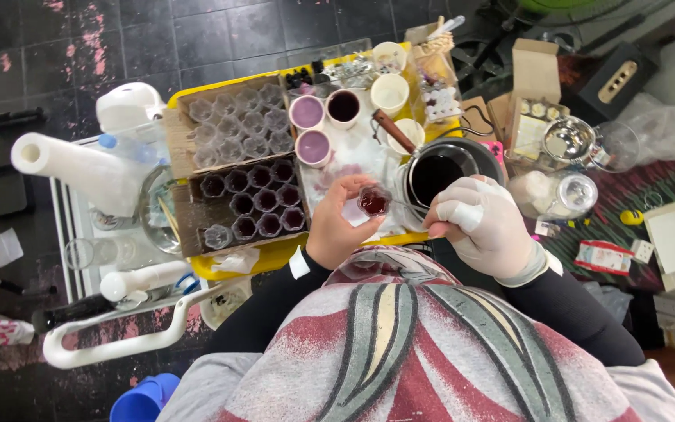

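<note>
From my remote seat I look straight down on a yellow plastic tray table (275, 258) crowded with supplies. On its left half sit two brown cardboard boxes of small clear plastic cups: the upper box (236, 129) holds empty ones, the lower box (248, 205) mostly cups filled with dark purple liquid. To the right of those stands a round dark metal pot (443, 173) of nearly black liquid with a brown wooden handle (391, 130). Above the middle of the tray stand several white paper cups (307, 112), some with lilac or dark contents. My right hand (484, 225), in a whitish glove with taped fingers, is closed on a thin metal spoon (409, 206) whose tip reaches toward the cup in my other hand. My bare left hand (337, 227) pinches a small clear cup of dark red liquid (373, 202) between thumb and fingertips, held just above the tray's near edge, close beside the pot.
</note>
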